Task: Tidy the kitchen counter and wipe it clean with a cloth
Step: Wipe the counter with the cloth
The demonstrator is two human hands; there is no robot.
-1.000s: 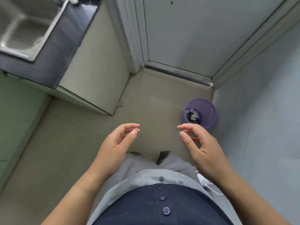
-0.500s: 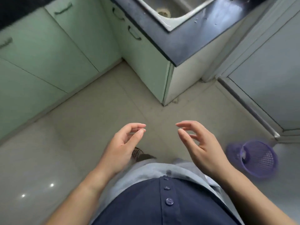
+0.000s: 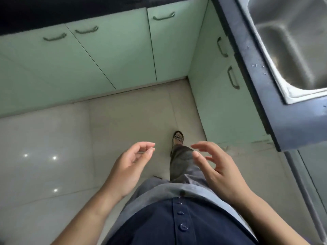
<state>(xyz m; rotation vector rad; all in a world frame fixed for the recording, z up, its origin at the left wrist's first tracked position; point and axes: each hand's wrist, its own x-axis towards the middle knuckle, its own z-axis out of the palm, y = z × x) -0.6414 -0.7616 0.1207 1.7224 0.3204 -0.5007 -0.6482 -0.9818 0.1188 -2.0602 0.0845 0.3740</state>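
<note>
My left hand (image 3: pixel 130 167) and my right hand (image 3: pixel 217 169) hang in front of my waist, both empty with fingers loosely curled and apart. The dark kitchen counter (image 3: pixel 256 82) runs along the right side, well above and right of my right hand. A steel sink (image 3: pixel 290 50) is set into it. Another dark stretch of counter (image 3: pixel 53 13) crosses the top left. No cloth is in view.
Pale green cabinet doors (image 3: pixel 109 55) with dark handles stand under both counters and meet in a corner. Glossy light floor tiles (image 3: pixel 44 147) lie below. My sandalled foot (image 3: pixel 178 137) steps toward the corner. A door frame (image 3: pixel 304 183) is at the right.
The view has swung left, away from the door and the purple basket, which has left the frame. The cabinets and sink now fill the top. Both hands stay empty in the same pose.
</note>
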